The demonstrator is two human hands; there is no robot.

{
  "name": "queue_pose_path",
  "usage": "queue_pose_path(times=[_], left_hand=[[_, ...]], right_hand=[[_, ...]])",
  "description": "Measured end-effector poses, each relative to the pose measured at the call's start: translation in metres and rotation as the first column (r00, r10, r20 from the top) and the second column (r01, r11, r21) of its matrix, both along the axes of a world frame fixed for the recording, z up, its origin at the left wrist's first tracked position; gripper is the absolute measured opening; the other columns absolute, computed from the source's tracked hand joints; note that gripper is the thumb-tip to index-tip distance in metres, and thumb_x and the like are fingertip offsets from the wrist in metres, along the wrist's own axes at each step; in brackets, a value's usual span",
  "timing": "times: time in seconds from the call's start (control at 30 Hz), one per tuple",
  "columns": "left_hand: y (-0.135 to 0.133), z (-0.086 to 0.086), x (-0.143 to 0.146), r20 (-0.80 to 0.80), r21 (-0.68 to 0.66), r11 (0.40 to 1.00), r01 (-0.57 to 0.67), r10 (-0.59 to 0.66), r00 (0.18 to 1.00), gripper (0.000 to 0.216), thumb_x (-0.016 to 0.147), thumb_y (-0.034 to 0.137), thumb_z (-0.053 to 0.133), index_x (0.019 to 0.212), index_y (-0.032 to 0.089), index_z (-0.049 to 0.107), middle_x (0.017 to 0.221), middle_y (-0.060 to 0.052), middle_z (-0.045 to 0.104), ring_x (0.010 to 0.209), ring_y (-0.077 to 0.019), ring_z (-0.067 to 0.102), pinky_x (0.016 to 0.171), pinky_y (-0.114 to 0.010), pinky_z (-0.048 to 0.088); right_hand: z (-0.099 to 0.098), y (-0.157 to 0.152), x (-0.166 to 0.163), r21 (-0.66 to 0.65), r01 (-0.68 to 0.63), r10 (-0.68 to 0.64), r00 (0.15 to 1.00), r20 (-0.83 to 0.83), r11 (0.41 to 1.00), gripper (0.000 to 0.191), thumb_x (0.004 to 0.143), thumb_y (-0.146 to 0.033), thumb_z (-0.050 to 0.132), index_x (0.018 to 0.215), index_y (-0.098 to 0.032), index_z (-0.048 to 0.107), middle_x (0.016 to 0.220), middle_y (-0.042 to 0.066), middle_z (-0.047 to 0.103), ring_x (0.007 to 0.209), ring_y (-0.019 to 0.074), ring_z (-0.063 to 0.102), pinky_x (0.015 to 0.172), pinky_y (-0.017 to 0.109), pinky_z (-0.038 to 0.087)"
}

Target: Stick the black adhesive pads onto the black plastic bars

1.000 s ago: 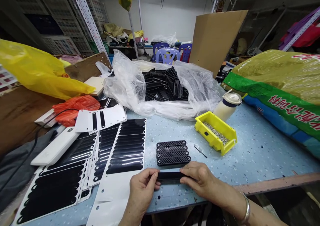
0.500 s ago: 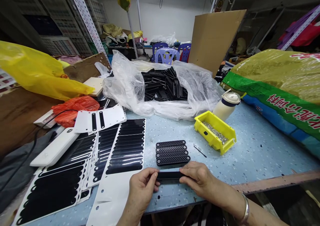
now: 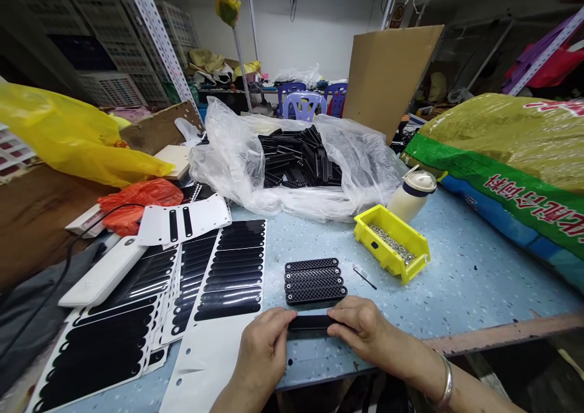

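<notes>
Near the front edge of the blue speckled table, a narrow black strip-shaped piece (image 3: 311, 322) is held level between both hands. My left hand (image 3: 267, 343) grips its left end, thumb and fingers closed. Its right end is pinched by my right hand (image 3: 360, 325), which wears a metal bangle on the wrist. Just beyond the fingers, several black lattice-patterned pieces (image 3: 314, 281) lie side by side in a row. To their left is a white sheet (image 3: 230, 269) carrying black strip stickers. The underside of the held piece is hidden.
A yellow bin (image 3: 392, 242) of small metal parts stands right of centre beside a cream bottle (image 3: 413, 194). A thin dark tool (image 3: 365, 277) lies near it. Behind, a clear plastic bag (image 3: 292, 203) holds many black pieces. More sticker sheets (image 3: 103, 352) cover the left side.
My left hand has shifted slightly right along the strip-shaped piece, its fingers now laid over the end. The right hand keeps its hold. The view has tilted a little.
</notes>
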State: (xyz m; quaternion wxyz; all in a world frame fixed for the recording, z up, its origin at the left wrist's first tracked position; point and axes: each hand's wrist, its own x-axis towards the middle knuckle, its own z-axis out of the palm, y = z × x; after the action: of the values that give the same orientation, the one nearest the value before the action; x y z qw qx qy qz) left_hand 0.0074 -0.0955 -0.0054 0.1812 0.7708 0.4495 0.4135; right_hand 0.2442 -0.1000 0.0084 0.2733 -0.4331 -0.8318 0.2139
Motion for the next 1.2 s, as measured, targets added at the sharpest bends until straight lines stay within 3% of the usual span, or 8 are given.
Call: queue_pose_path(times=[0.1, 0.23, 0.33, 0.53, 0.93, 1.2], left_hand=[[-0.005, 0.0, 0.004, -0.117, 0.252, 0.967, -0.023, 0.054, 0.992, 0.036, 0.081, 0.002, 0.047, 0.101, 0.018, 0.072, 0.097, -0.012, 0.077, 0.085, -0.0241, 0.072, 0.072, -0.036, 0.059], [-0.016, -0.004, 0.012, -0.176, 0.395, 0.915, 0.077, -0.007, 0.984, 0.039, 0.08, 0.0, 0.047, 0.11, 0.014, 0.068, 0.109, -0.016, 0.074, 0.103, -0.0284, 0.068, 0.082, -0.042, 0.056], [-0.02, -0.012, 0.016, -0.213, 0.41, 0.902, 0.138, -0.052, 0.976, 0.043, 0.081, 0.001, 0.046, 0.118, 0.012, 0.063, 0.11, -0.016, 0.074, 0.111, -0.0281, 0.066, 0.085, -0.04, 0.056], [-0.018, -0.023, 0.018, -0.26, 0.396, 0.912, 0.107, -0.001, 0.966, 0.038, 0.083, -0.001, 0.046, 0.116, 0.01, 0.063, 0.111, -0.018, 0.073, 0.112, -0.0305, 0.065, 0.086, -0.043, 0.052], [-0.017, -0.024, 0.023, -0.274, 0.361, 0.932, 0.032, 0.072, 0.959, 0.034, 0.087, 0.002, 0.047, 0.115, 0.011, 0.063, 0.11, -0.018, 0.073, 0.104, -0.0306, 0.066, 0.084, -0.044, 0.047], [-0.015, -0.022, 0.021, -0.308, 0.406, 0.911, 0.072, 0.062, 0.949, 0.034, 0.086, 0.001, 0.044, 0.109, 0.013, 0.067, 0.109, -0.016, 0.074, 0.103, -0.0321, 0.066, 0.08, -0.044, 0.046]], right_hand=[[0.0, 0.0, 0.0, -0.005, -0.006, 0.006, 1.0, 0.0, 1.0, 0.017, 0.093, -0.028, 0.06, 0.094, -0.019, 0.073, 0.079, 0.006, 0.071, 0.074, 0.0172, 0.065, 0.069, 0.028, 0.052], [-0.001, 0.0, 0.0, 0.025, -0.001, 0.002, 1.0, -0.009, 1.0, 0.017, 0.093, -0.029, 0.059, 0.094, -0.019, 0.073, 0.078, 0.006, 0.07, 0.073, 0.0173, 0.064, 0.069, 0.028, 0.052], [-0.004, 0.0, 0.0, 0.025, -0.01, 0.01, 1.0, -0.004, 1.0, 0.015, 0.093, -0.027, 0.06, 0.094, -0.019, 0.072, 0.078, 0.005, 0.069, 0.073, 0.0168, 0.063, 0.069, 0.028, 0.051], [-0.007, -0.001, 0.002, 0.022, -0.032, 0.031, 0.998, 0.047, 0.999, 0.01, 0.091, -0.021, 0.062, 0.095, -0.018, 0.07, 0.079, 0.005, 0.068, 0.076, 0.0169, 0.063, 0.072, 0.028, 0.049], [-0.009, -0.002, 0.002, 0.068, -0.047, 0.046, 0.999, 0.016, 0.997, 0.013, 0.094, -0.023, 0.057, 0.092, -0.018, 0.07, 0.082, 0.008, 0.069, 0.08, 0.0187, 0.063, 0.075, 0.031, 0.05], [-0.002, -0.001, 0.001, 0.045, -0.057, 0.055, 0.997, 0.047, 0.997, 0.013, 0.094, -0.02, 0.058, 0.098, -0.017, 0.07, 0.079, 0.006, 0.069, 0.076, 0.0176, 0.063, 0.072, 0.029, 0.049]])
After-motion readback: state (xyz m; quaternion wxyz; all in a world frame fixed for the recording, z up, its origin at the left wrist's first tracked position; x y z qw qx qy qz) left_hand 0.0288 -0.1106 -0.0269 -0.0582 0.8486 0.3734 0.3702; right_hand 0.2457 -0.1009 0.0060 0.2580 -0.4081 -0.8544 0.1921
